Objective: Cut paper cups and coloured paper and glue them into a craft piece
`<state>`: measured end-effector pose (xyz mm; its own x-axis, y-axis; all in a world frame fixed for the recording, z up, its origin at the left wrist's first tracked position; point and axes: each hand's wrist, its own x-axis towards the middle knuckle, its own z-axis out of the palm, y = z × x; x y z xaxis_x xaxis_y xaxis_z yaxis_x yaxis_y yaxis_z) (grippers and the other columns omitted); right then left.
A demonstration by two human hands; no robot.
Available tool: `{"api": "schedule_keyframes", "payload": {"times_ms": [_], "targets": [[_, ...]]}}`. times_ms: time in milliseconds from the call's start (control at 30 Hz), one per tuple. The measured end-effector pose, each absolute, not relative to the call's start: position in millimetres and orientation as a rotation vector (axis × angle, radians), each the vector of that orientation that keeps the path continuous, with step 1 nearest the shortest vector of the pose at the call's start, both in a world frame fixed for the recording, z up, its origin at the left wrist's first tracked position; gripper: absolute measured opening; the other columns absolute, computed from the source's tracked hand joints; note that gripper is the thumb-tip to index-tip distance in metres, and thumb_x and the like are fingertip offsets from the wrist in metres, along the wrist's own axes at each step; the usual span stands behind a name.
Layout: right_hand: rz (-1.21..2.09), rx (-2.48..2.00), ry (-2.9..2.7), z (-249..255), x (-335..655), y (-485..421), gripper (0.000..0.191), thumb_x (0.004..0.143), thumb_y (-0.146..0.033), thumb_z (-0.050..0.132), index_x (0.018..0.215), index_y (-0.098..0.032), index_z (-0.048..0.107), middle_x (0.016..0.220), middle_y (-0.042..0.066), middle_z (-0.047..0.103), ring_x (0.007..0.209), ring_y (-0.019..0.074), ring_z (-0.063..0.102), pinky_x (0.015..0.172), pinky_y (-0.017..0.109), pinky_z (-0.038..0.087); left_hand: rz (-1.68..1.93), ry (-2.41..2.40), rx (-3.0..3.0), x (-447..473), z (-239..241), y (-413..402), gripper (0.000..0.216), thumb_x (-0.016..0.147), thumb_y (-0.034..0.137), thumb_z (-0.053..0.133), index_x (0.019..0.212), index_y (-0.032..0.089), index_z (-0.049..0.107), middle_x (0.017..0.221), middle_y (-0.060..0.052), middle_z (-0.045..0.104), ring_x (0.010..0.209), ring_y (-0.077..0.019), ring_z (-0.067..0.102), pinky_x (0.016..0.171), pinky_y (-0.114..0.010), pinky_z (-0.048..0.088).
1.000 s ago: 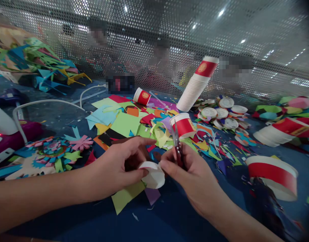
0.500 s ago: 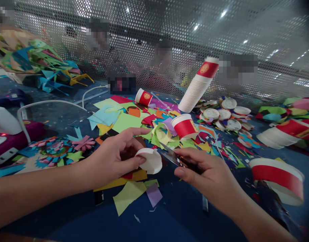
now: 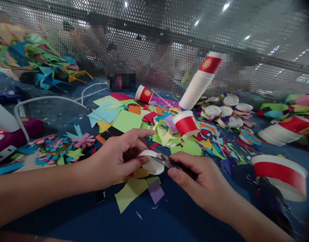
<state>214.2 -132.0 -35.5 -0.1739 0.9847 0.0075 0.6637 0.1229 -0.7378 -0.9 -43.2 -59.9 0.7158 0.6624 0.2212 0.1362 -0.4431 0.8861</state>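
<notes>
My left hand (image 3: pixel 119 158) pinches a small white paper disc (image 3: pixel 150 163) between thumb and fingers, just above the blue table (image 3: pixel 94 218). My right hand (image 3: pixel 195 181) is closed round the handles of a pair of scissors (image 3: pixel 167 162), whose blades point left and touch the disc's upper edge. Loose coloured paper scraps (image 3: pixel 131 191) lie right under both hands.
A red-and-white paper cup (image 3: pixel 186 123) lies tipped among scraps behind my hands; another cup (image 3: pixel 143 93) lies farther back. A leaning cup stack (image 3: pixel 200 82), white cup bottoms (image 3: pixel 226 112), a cut cup ring (image 3: pixel 280 174), paper flowers (image 3: pixel 56 149) and a perforated screen (image 3: pixel 154 40) surround the area.
The scissors swung from upright to pointing left, and their blades have come onto the white disc. My left hand kept its hold on the disc.
</notes>
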Motion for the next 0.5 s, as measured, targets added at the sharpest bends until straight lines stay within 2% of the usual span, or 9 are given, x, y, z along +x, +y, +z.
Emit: {"api": "schedule_keyframes", "payload": {"times_ms": [167, 267, 333, 400, 500], "targets": [[0.836, -1.579, -1.901, -37.1, 212.4, -132.4, 0.039, 0.095, -0.053, 0.049, 0.077, -0.019, 0.059, 0.059, -0.004, 0.044, 0.053, 0.0097, 0.038, 0.047, 0.024, 0.029, 0.682, 0.557, 1.979, -2.7, -60.4, -44.6, 0.048, 0.089, 0.017, 0.054, 0.135, 0.019, 0.041, 0.086, 0.001, 0.069, 0.069, -0.0124, 0.066, 0.059, -0.023, 0.051], [0.846, -1.583, -1.899, -37.6, 212.4, -132.9, 0.038, 0.095, -0.052, 0.050, 0.075, -0.020, 0.058, 0.059, -0.004, 0.045, 0.052, 0.0096, 0.038, 0.046, 0.023, 0.029, 0.693, 0.566, 1.995, -2.5, -61.7, -45.1, 0.028, 0.088, 0.014, 0.054, 0.115, 0.020, 0.054, 0.100, -0.002, 0.070, 0.076, -0.0121, 0.068, 0.066, -0.023, 0.053], [0.867, -1.594, -1.896, -37.8, 212.5, -132.7, 0.038, 0.094, -0.052, 0.051, 0.074, -0.020, 0.057, 0.058, -0.004, 0.044, 0.052, 0.0093, 0.037, 0.045, 0.023, 0.028, 0.701, 0.573, 1.991, -2.2, -62.4, -45.6, 0.016, 0.088, 0.016, 0.054, 0.103, 0.020, 0.057, 0.107, -0.004, 0.070, 0.081, -0.0136, 0.070, 0.068, -0.024, 0.053], [0.881, -1.608, -1.894, -37.7, 212.2, -132.3, 0.038, 0.093, -0.051, 0.052, 0.074, -0.019, 0.058, 0.058, -0.005, 0.044, 0.052, 0.0090, 0.037, 0.045, 0.022, 0.027, 0.687, 0.569, 1.974, -1.9, -62.7, -46.2, 0.026, 0.088, 0.017, 0.054, 0.113, 0.020, 0.055, 0.098, -0.003, 0.072, 0.080, -0.0145, 0.069, 0.067, -0.024, 0.053], [0.885, -1.628, -1.895, -37.5, 211.2, -132.1, 0.037, 0.093, -0.051, 0.051, 0.077, -0.019, 0.061, 0.060, -0.004, 0.046, 0.053, 0.0095, 0.039, 0.045, 0.022, 0.028, 0.678, 0.559, 1.966, -1.5, -62.8, -46.8, 0.050, 0.087, 0.015, 0.054, 0.136, 0.021, 0.043, 0.086, 0.001, 0.071, 0.077, -0.0136, 0.068, 0.063, -0.022, 0.051]]}}
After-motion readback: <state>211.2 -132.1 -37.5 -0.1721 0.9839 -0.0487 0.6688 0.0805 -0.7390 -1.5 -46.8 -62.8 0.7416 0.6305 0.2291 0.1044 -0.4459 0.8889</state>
